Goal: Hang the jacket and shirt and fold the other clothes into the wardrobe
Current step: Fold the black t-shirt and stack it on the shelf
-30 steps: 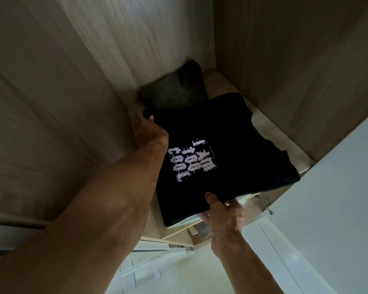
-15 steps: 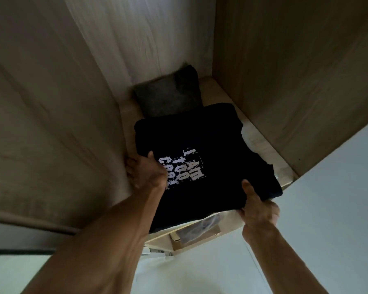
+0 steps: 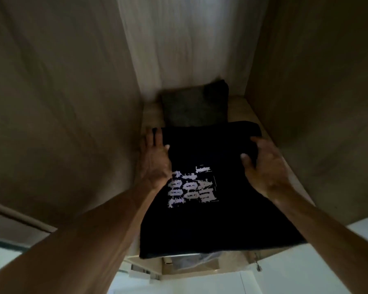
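A folded black T-shirt [image 3: 208, 221] with pale lettering lies flat on the wooden wardrobe shelf [image 3: 151, 112], its front edge hanging slightly over the shelf lip. My left hand [image 3: 154, 160] holds the shirt's far left edge, thumb on top and fingers along the side. At the far right edge, my right hand [image 3: 263, 166] grips the fabric, fingers curled over it and thumb pressing on top. A folded dark grey garment [image 3: 194, 107] sits behind the shirt against the back wall, touching its far edge.
Wooden side walls [image 3: 62, 102] close in the compartment left and right, with a pale back panel [image 3: 185, 39] behind. Below the shelf lip a cardboard box with plastic [image 3: 191, 263] shows. A white door panel [image 3: 306, 272] stands at lower right.
My right hand left the shirt's front edge and moved up to its far right side. My left hand slid farther in along the left edge. The shirt now lies squarer on the shelf.
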